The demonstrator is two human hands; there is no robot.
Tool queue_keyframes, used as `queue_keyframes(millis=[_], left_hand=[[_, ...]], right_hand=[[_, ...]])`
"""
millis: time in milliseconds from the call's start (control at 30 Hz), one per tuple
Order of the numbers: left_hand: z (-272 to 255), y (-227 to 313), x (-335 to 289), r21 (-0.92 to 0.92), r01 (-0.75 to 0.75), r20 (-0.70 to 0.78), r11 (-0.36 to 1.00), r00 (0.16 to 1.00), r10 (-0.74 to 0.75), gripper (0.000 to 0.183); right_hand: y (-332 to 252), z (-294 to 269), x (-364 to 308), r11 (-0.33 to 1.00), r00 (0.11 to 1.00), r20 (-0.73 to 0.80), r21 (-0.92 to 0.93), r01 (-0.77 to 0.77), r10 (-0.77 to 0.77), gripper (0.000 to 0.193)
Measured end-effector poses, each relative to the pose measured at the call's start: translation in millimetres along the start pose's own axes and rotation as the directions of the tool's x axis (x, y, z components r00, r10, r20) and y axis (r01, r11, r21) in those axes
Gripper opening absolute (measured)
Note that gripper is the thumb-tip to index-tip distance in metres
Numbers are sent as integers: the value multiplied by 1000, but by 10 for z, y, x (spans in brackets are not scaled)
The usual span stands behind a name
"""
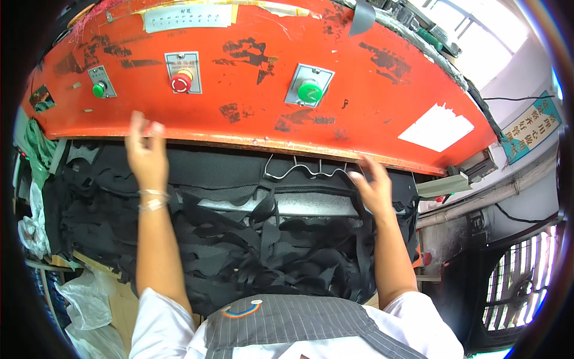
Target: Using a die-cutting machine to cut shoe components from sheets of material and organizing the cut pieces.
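Fabric [215,166] lies textured; wavy metal strip [312,173] near right hand [376,188].

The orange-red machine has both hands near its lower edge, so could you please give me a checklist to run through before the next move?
1. Left hand clear of the machine's lower edge: not ok; it overlaps the edge in this view.
2. Right hand clear of that edge: not ok; its fingertips are at it, contact unclear.
3. Wavy metal strip free of the right hand's grip: ok; the hand is open beside it.
4. Loose black strips tidy: not ok; they lie tangled in front.
5. Red button pressed or released: cannot tell.
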State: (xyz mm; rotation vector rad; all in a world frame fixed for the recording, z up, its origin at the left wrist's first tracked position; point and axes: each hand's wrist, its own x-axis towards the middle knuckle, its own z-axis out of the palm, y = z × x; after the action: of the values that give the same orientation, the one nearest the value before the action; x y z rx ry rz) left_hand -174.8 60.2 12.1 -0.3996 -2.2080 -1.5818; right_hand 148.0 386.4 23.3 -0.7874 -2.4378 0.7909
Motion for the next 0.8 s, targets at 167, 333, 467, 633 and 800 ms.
queue_keyframes(millis=[167,333,467,633,800], left_hand=[[-429,-544,1248,286,-100,-421,953,880,219,69],[-260,-254,1597,239,-125,-450,963,864,224,75],[-347,-316,1688,440,-104,-332,892,904,269,78],[-211,-158,728,170,-296,71,940,955,288,45],[-225,386,-864,-70,-152,835,986,532,141,20]], right_hand=[[-1281,543,780,911,927,-136,180,370,-349,49],[-1585,596,1052,949,932,-246,105,297,-264,28],[-1601,618,1048,949,925,-250,63,310,-286,29],[-1221,458,550,852,834,-172,-114,512,-524,45],[-791,75,-290,969,814,565,-246,10,135,39]])
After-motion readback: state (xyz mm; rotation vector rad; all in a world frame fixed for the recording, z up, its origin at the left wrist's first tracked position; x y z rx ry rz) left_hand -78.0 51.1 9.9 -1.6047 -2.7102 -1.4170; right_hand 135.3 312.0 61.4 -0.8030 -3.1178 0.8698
